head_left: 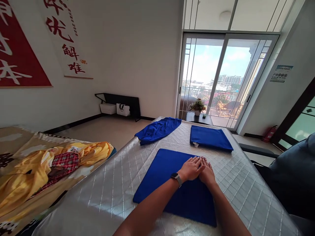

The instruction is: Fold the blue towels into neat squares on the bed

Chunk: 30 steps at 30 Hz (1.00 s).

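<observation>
1. Nearest to us, the flat blue cloth (157, 177) lies spread in a neat four-cornered shape, and we place everything else by it. Our left hand (190, 168), with a watch (176, 178) at the wrist, and our right hand (207, 172) rest palms down on its far right part, side by side and touching. Our fingers are straight and close together; neither hand pinches or closes on anything.

2. We judge this cloth to be light, soft and hard to damage, limp once lifted though tidy while flat. If it is in layers, we would take it by two corners with the whole thickness between thumb and fingers, so they don't part.

3. Under the flat blue cloth is the quilted silver mattress (115, 183). Its sheen suggests a slick cover, so a sideways push could make the cloth slide or ruck up.

4. Beyond the flat blue cloth, to the right, lies the folded blue cloth (211, 138), thicker-looking, with a white tag (196, 144) at its near left corner. Supporting it from underneath would suit it.

5. Beyond and to the left of the flat blue cloth, the rumpled blue cloth (159, 130) lies in loose creases; its edges would need finding first.

6. Farthest beyond the flat blue cloth stand a potted plant (197, 106) and a sliding glass door (225, 78).
</observation>
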Each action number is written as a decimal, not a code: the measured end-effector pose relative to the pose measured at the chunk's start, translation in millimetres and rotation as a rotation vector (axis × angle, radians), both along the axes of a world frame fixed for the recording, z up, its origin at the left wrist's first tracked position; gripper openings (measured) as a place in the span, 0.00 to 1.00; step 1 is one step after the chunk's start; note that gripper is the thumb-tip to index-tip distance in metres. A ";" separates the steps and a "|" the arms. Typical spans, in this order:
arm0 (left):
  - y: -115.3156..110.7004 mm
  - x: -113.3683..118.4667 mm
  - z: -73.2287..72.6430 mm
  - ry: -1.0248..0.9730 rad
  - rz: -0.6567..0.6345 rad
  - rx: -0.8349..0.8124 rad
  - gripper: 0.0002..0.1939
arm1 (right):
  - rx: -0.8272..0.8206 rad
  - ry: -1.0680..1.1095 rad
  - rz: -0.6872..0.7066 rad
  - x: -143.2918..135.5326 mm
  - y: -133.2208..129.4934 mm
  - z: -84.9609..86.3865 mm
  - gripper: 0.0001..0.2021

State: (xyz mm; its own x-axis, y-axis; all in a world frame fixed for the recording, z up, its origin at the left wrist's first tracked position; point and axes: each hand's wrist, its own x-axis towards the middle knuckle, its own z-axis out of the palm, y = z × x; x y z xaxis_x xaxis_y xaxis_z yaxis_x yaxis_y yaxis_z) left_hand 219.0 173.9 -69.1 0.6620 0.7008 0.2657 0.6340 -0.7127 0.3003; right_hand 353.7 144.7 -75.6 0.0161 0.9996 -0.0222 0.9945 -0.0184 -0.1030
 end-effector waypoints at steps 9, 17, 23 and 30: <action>6.8 -21.1 -12.8 0.038 0.056 0.021 0.35 | 0.021 0.035 -0.021 -1.7 3.7 -1.4 0.32; 31.5 -146.7 -1.1 0.109 0.375 -0.048 0.37 | 0.016 0.086 -0.061 -3.9 3.6 1.6 0.35; 42.4 -183.7 -5.7 0.104 0.510 -0.082 0.43 | 0.021 0.043 -0.065 -2.4 5.0 -2.9 0.35; 40.6 -179.7 -6.5 0.095 0.507 -0.063 0.46 | 0.022 0.020 -0.070 -2.1 5.7 -5.1 0.34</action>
